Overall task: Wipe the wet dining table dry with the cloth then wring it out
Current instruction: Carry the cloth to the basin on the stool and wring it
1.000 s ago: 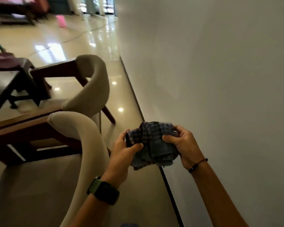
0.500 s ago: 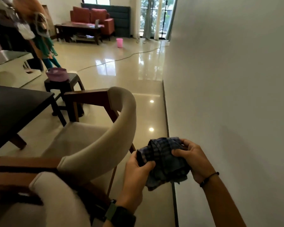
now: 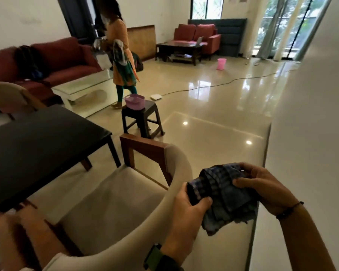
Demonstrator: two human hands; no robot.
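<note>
A bunched blue checked cloth is held in front of me at the lower right. My left hand grips its left end, thumb on top. Its right side is clasped by my right hand, fingers curled over the top. The cloth hangs in the air beside a white wall, to the right of a cream armchair. The dark dining table stands at the left, apart from both hands.
The cream armchair with wooden arms is right below my hands. A dark stool carries a purple basin. A person in orange walks near a white coffee table. A white wall is on the right; a cable crosses the floor.
My view has swung up and left from the wall toward the room. The hands keep the same grip on the cloth, which sits lower right in view now.
</note>
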